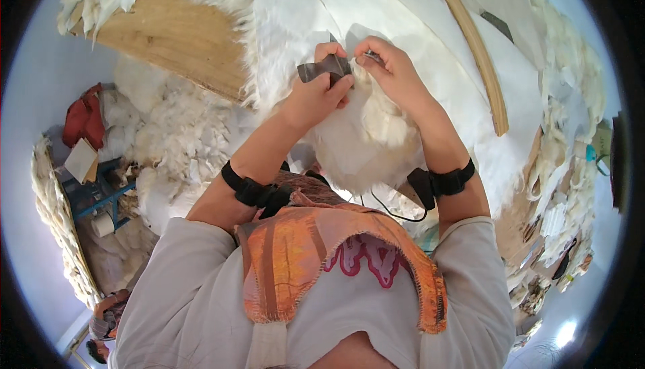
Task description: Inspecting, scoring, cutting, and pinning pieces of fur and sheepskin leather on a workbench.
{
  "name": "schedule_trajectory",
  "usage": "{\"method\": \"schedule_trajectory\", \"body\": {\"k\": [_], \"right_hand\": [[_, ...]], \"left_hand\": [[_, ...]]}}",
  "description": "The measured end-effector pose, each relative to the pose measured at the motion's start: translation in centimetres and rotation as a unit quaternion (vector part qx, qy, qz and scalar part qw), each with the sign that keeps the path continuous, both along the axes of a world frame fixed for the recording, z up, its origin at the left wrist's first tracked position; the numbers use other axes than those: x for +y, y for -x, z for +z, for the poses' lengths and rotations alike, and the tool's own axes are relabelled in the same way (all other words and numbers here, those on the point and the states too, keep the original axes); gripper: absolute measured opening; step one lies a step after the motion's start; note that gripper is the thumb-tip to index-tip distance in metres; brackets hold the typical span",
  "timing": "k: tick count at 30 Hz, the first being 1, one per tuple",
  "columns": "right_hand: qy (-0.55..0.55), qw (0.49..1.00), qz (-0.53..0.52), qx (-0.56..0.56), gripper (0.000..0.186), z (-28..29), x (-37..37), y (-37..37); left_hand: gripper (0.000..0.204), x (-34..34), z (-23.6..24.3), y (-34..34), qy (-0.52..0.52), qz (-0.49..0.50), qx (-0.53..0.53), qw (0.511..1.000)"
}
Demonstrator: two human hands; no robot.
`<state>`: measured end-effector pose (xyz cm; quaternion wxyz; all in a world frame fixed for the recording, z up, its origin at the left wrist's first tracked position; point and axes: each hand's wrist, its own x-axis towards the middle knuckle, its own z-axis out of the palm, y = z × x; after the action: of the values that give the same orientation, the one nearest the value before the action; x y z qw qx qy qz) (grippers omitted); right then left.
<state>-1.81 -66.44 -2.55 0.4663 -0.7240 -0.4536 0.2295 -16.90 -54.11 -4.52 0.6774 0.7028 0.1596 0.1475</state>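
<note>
Closed around a dark grey-brown, bent strip-like piece (321, 71), my left hand (312, 97) is above the white fur. What that piece is made of, I cannot tell. Just to its right, my right hand (391, 73) pinches a small grey piece (373, 56) between thumb and fingertips; its kind does not show. The two hands are close together but apart. Beneath them spreads a white fur pelt (366, 137) with long hair, hanging over the table edge towards my body. A smooth white sheet-like skin (430, 40) lies beyond it.
A curved wooden strip (474, 40) lies across the white material on the right. Bare wooden board (178, 36) shows at the far left. Loose fur (181, 124) is heaped on the left, near a red bag (85, 117) and a blue frame (101, 191). Another person (107, 315) is at lower left.
</note>
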Motion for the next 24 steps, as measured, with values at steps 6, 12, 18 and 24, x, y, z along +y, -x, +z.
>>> {"method": "schedule_trajectory", "body": {"k": [6,12,18,24], "right_hand": [[-0.019,0.999,-0.022,0.031,0.009,-0.6,0.2,-0.2],[-0.03,0.997,-0.041,0.063,0.01,-0.1,0.0,0.4],[-0.061,0.994,-0.049,0.074,0.009,1.2,-0.7,1.1],[-0.074,0.991,-0.072,0.085,0.012,1.7,-1.5,1.7]], "left_hand": [[0.027,0.2,-0.9,0.5,-0.09,-0.051,0.019,0.994],[0.024,0.3,-0.3,0.9,-0.139,-0.072,-0.003,0.988],[0.038,-0.2,0.7,1.6,-0.088,-0.096,0.021,0.991],[0.035,-0.3,0.6,2.0,-0.128,-0.12,0.015,0.984]]}}
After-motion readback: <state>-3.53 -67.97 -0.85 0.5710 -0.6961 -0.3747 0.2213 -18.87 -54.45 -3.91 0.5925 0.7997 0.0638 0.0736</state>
